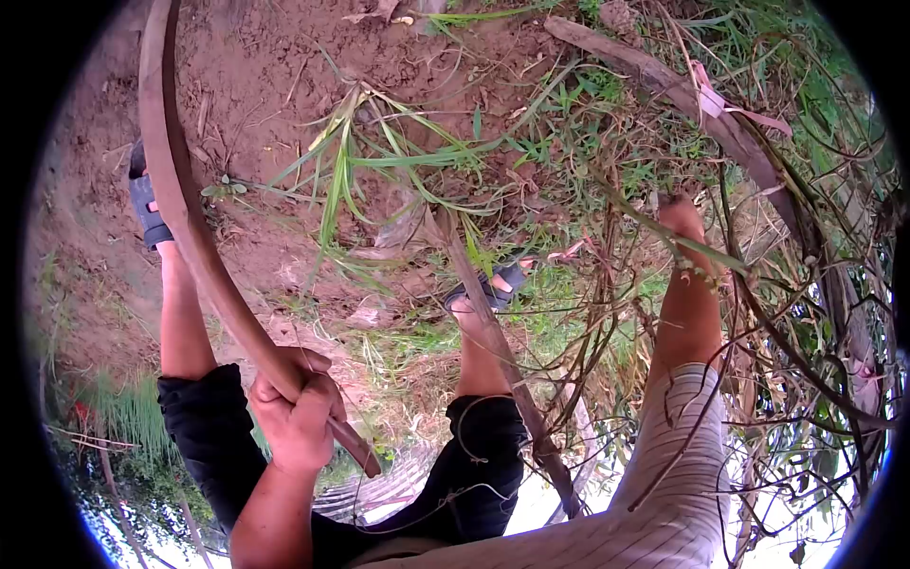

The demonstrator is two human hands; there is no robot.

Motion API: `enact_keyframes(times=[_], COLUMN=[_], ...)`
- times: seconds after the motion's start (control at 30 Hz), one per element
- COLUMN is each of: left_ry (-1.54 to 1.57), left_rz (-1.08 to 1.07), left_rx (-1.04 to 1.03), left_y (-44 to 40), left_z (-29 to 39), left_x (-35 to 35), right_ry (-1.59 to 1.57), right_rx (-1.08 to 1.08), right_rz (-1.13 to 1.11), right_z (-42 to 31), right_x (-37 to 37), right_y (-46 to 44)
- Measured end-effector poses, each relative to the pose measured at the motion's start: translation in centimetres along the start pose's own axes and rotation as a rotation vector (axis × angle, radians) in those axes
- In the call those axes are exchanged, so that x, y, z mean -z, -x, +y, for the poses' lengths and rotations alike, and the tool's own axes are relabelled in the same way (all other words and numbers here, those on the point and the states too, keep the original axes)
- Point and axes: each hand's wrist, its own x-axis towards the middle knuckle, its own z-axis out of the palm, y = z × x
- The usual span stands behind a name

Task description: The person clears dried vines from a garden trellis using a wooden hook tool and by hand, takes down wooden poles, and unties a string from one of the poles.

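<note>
My left hand (296,417) is closed around a long, curved wooden pole (194,228). The pole's short end sticks out below my fist, while its other end runs out of view at the top left. My right arm, in a pale striped sleeve, stretches up into the plants at the right. Its hand (681,220) is small in view beside grass and dry vines, and a green stem (654,223) crosses near the wrist. The fingers of my right hand do not show clearly, so I cannot see what they touch.
Tangled vines (607,313) fill the right side. A thick branch (654,71) with a pink strip (706,95) lies at the upper right. A thinner stick (493,332) slants between my right leg and right arm. Leafy tufts (351,152) grow from brown soil (246,76) around my sandalled feet.
</note>
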Motion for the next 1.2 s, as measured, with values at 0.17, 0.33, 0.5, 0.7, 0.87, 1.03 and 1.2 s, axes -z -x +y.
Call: enact_keyframes(times=[0.17,0.33,0.5,0.7,0.87,1.03,1.2], left_ry=[-0.013,-0.026,-0.120,0.014,0.105,0.010,0.011], left_rz=[-0.008,-0.054,-0.045,-0.085,-0.105,-0.104,-0.119], left_rx=[0.034,0.028,-0.020,-0.035,0.125,0.061,0.099], left_y=[0.7,1.3,-0.1,0.1,0.7,0.1,0.7], left_z=[0.7,1.3,1.0,1.9,2.0,2.2,3.0], left_x=[0.0,0.5,3.2,2.3,2.3,3.7,4.0], right_ry=[0.154,0.388,0.291,0.180,-0.174,0.213,0.082], right_rx=[-0.022,-0.022,0.126,-0.045,-0.079,-0.106,-0.006], right_rz=[0.030,0.012,0.133,0.232,0.760,0.285,0.306], right_z=[-1.3,-3.3,0.1,9.1,3.2,-10.3,-20.5], right_x=[-1.4,-2.1,-7.6,-9.8,2.7,4.2,6.6], right_y=[0.5,3.5,6.8,22.1,21.1,20.6,18.9])
